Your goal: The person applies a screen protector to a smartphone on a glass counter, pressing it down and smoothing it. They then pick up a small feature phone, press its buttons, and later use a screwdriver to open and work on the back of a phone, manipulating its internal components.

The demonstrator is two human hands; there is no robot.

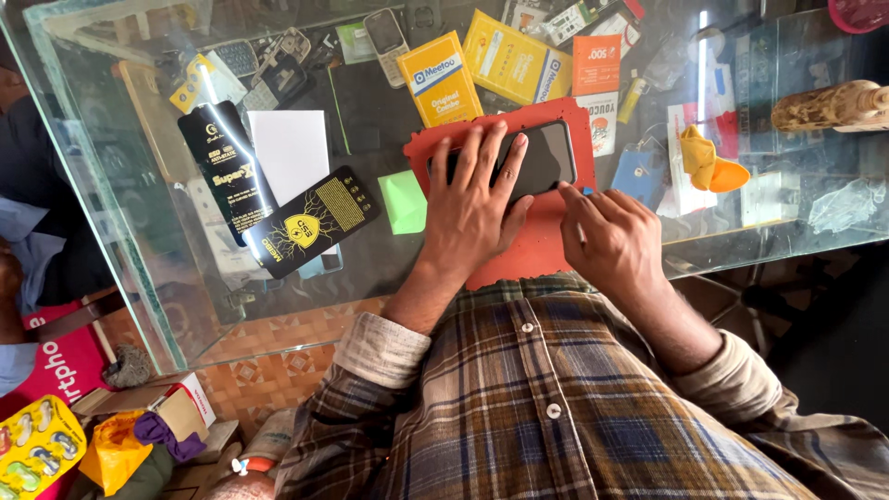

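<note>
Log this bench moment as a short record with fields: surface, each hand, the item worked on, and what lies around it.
surface: glass counter
item: black phone lying flat on a red mat
left hand: spread flat across the phone
right hand: fingertips at the phone's lower right edge
nearby: green cloth, two black packets, yellow boxes, white card

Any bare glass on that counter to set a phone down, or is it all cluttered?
Bare glass runs along the near edge, below the black packet and left of the left hand. A smaller patch lies right of the right hand, under the orange cloth. The far side around the yellow boxes is crowded; the red mat is taken by the phone.
</note>
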